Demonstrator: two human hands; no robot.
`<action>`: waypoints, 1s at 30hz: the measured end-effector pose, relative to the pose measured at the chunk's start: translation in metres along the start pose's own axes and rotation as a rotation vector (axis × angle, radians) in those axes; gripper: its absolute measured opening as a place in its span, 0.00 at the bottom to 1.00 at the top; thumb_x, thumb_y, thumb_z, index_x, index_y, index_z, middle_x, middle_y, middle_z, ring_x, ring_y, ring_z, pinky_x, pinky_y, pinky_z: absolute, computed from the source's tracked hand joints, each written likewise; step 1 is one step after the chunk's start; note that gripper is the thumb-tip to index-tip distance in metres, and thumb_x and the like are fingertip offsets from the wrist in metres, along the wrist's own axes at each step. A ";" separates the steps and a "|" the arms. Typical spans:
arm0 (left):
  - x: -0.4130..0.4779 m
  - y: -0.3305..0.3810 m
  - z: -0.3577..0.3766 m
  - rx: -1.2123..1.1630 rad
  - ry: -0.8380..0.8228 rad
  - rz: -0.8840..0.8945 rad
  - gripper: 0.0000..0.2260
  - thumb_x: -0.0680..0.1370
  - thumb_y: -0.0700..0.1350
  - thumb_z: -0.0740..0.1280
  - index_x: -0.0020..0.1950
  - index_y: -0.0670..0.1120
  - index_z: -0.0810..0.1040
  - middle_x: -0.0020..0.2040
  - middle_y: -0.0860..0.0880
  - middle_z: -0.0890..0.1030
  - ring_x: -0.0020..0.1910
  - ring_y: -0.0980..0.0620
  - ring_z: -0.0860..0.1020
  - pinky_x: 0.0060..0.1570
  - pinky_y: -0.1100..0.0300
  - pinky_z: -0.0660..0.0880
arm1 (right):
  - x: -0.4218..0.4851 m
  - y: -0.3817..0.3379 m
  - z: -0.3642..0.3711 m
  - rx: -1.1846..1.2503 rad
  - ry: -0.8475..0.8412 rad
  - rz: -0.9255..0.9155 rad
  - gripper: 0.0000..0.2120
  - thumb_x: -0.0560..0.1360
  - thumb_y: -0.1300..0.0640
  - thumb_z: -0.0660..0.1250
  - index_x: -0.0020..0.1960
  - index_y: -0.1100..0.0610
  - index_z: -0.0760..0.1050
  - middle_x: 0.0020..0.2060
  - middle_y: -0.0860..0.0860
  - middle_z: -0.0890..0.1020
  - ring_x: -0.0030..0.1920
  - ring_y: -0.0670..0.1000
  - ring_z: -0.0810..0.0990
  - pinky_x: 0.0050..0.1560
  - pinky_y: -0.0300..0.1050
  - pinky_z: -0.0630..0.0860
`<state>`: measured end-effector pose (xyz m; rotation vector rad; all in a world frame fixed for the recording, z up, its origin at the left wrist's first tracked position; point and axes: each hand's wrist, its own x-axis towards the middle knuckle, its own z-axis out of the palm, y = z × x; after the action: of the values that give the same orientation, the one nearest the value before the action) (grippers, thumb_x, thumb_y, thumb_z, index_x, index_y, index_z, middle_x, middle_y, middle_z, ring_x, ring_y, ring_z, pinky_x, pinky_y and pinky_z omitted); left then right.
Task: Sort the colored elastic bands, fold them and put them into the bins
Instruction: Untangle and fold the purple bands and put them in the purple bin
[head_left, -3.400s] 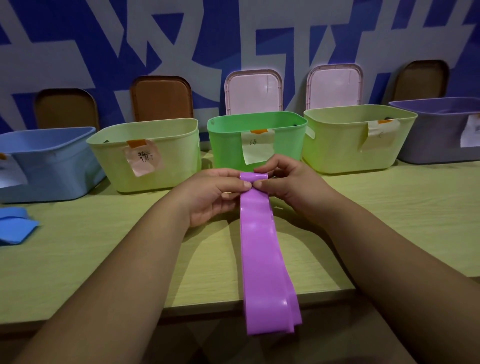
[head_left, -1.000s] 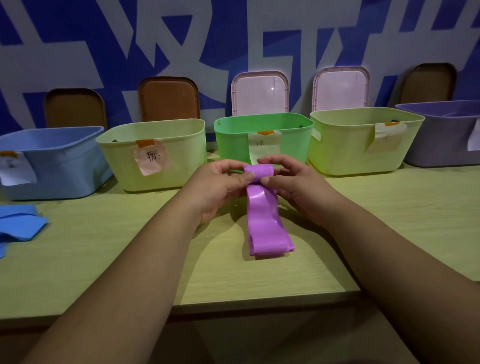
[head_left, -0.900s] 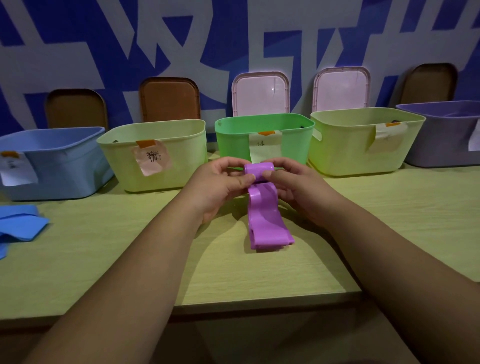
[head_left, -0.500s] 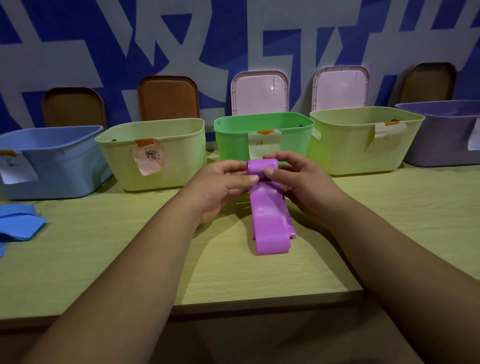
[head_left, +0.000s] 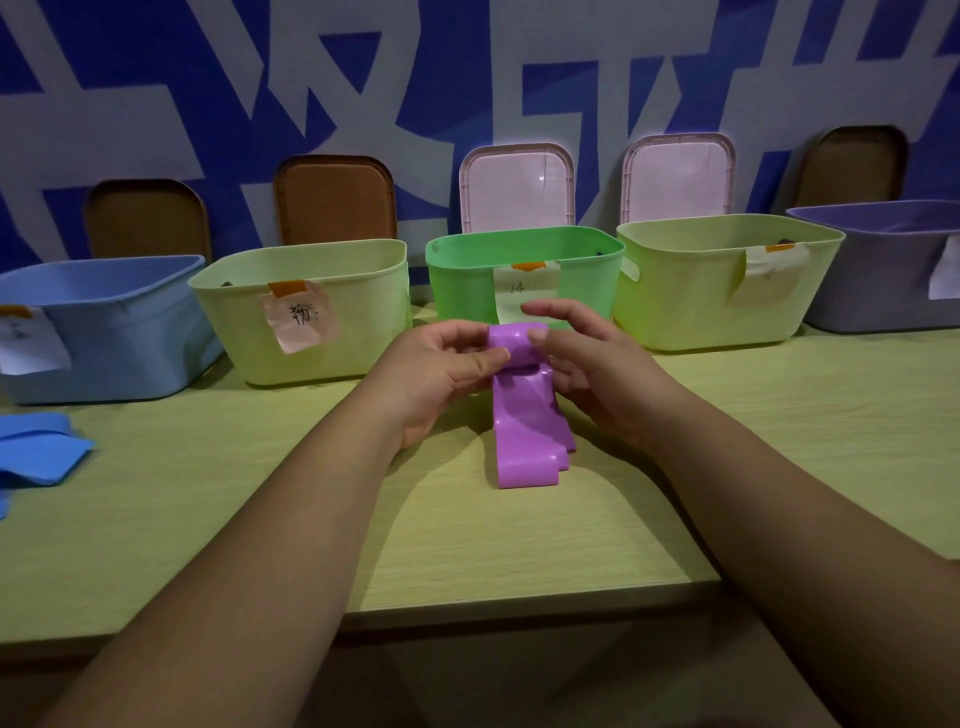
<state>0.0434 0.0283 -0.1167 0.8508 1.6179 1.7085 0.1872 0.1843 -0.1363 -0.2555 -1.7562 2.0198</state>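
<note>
Purple band (head_left: 525, 431): its far end is wound into a small roll held just above the bench (head_left: 260, 519), in front of the green bin (head_left: 467, 280), while the loose tail slopes down toward the near side and lies flat on the wood. The left hand (head_left: 441, 376) pinches the roll's left end between thumb and curled fingers; the right hand (head_left: 589, 376) grips the right end with its thumb on the front, and its forefinger reaches over the top. Five bins line the far side: a blue bin (head_left: 119, 338), a pale yellow-green bin (head_left: 358, 317), the green one, a second yellow-green bin (head_left: 691, 296) and a lavender bin (head_left: 883, 280). Each has a paper label taped to it. The pink label (head_left: 301, 322), held by orange tape, bears black handwritten characters that I cannot read; the green bin's label (head_left: 522, 299) carries a faint character that looks like 绿. The other labels are illegible. Blue bands (head_left: 36, 454) lie at the far left edge of the bench.
</note>
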 end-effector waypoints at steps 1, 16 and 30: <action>0.000 0.000 0.000 0.011 0.003 0.012 0.16 0.75 0.36 0.77 0.62 0.44 0.84 0.57 0.44 0.88 0.56 0.47 0.88 0.53 0.58 0.84 | 0.000 0.000 0.001 -0.025 0.010 0.004 0.17 0.81 0.54 0.74 0.69 0.53 0.80 0.59 0.59 0.86 0.57 0.60 0.87 0.62 0.54 0.83; 0.002 0.004 -0.004 -0.140 -0.103 0.004 0.21 0.73 0.42 0.77 0.66 0.40 0.83 0.60 0.42 0.87 0.62 0.45 0.85 0.61 0.56 0.81 | -0.002 -0.001 -0.001 -0.037 0.023 0.007 0.17 0.80 0.56 0.75 0.67 0.61 0.81 0.60 0.60 0.86 0.55 0.59 0.86 0.61 0.54 0.84; 0.008 -0.004 -0.003 -0.102 0.001 0.080 0.16 0.69 0.43 0.80 0.55 0.43 0.83 0.56 0.37 0.85 0.55 0.41 0.86 0.52 0.55 0.82 | -0.006 -0.006 0.008 -0.340 0.040 -0.111 0.17 0.78 0.55 0.77 0.66 0.53 0.82 0.56 0.50 0.88 0.58 0.51 0.87 0.61 0.47 0.81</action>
<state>0.0360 0.0334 -0.1203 0.8754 1.5010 1.8309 0.1908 0.1751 -0.1298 -0.2939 -2.0349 1.6228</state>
